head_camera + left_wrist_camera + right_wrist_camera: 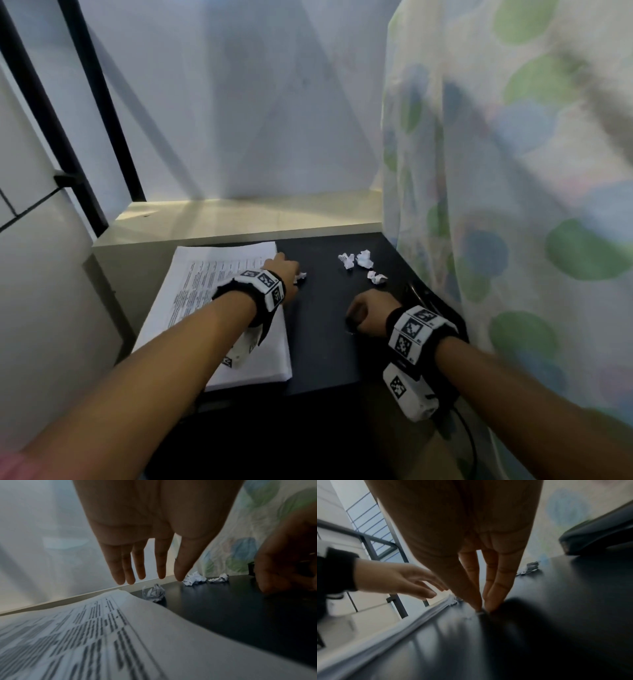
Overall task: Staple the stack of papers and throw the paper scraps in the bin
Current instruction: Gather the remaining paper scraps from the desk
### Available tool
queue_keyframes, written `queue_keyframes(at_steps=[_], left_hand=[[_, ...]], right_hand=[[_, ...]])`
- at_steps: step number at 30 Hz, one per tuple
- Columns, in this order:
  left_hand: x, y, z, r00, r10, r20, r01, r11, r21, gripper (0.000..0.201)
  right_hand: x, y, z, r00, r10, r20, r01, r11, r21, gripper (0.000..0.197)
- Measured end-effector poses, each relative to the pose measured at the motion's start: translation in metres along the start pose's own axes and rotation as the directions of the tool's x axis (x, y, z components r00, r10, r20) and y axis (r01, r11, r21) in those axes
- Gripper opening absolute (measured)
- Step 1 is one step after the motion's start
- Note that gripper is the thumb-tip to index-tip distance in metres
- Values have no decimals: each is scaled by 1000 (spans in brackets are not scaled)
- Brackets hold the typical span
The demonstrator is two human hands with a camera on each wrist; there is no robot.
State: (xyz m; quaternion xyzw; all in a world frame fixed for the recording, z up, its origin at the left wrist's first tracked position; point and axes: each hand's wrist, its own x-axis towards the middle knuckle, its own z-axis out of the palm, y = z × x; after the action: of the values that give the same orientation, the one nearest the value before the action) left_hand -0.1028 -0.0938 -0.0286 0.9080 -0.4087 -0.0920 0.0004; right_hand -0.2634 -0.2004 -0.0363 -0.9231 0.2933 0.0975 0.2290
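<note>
A thick stack of printed papers (222,315) lies on the left of the black table (322,356). My left hand (281,267) hovers open over the stack's far right corner (120,595), fingers straight. A crumpled scrap (300,277) lies just beyond it (154,593). Three more scraps (363,263) sit farther right (195,578). My right hand (356,318) points down at mid-table, and its fingertips (477,605) pinch a tiny pale scrap against the surface. A black stapler (421,294) lies at the table's right edge (597,538). No bin is in view.
A patterned curtain (513,171) hangs along the table's right side, close to the stapler. A pale ledge (239,219) runs behind the table under a white sheet. Black frame bars (102,120) stand at the far left.
</note>
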Motion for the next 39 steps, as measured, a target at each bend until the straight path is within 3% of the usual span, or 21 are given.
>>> queue_keyframes(at_steps=[3, 6, 9, 14, 19, 26, 29, 33, 36, 39], left_hand=[[28, 8, 1, 1000, 3, 2, -3, 1000, 18, 40], [51, 14, 1, 1000, 6, 11, -7, 999, 43, 41], [71, 19, 2, 999, 19, 38, -21, 998, 55, 44], [99, 39, 5, 983, 158, 95, -160, 987, 19, 58], [114, 60, 9, 962, 244, 124, -245, 970, -14, 56], [105, 76, -1, 929, 323, 180, -348, 928, 133, 36], [91, 75, 9, 923, 334, 191, -364, 918, 154, 37], [68, 68, 20, 922, 337, 190, -367, 918, 149, 37], [50, 58, 19, 922, 345, 178, -370, 919, 134, 34], [42, 44, 5, 939, 332, 88, -342, 925, 165, 35]], right_hand=[[25, -2, -12, 998, -21, -61, 28, 995, 101, 30], [55, 3, -40, 975, 2, -221, 7, 999, 38, 32], [85, 12, -57, 962, 58, -268, -61, 998, -5, 32], [128, 23, -53, 978, 126, -168, -156, 972, -176, 49], [144, 24, -52, 990, 134, -49, -143, 949, -280, 34], [124, 25, -46, 993, 112, -46, -121, 940, -319, 36], [102, 22, -36, 995, 75, -66, -91, 952, -293, 35], [75, 15, -25, 999, 41, -2, -40, 952, -303, 34], [56, 17, -24, 999, -5, 33, 13, 973, -232, 31], [36, 21, -36, 997, -63, -35, 60, 994, -91, 31]])
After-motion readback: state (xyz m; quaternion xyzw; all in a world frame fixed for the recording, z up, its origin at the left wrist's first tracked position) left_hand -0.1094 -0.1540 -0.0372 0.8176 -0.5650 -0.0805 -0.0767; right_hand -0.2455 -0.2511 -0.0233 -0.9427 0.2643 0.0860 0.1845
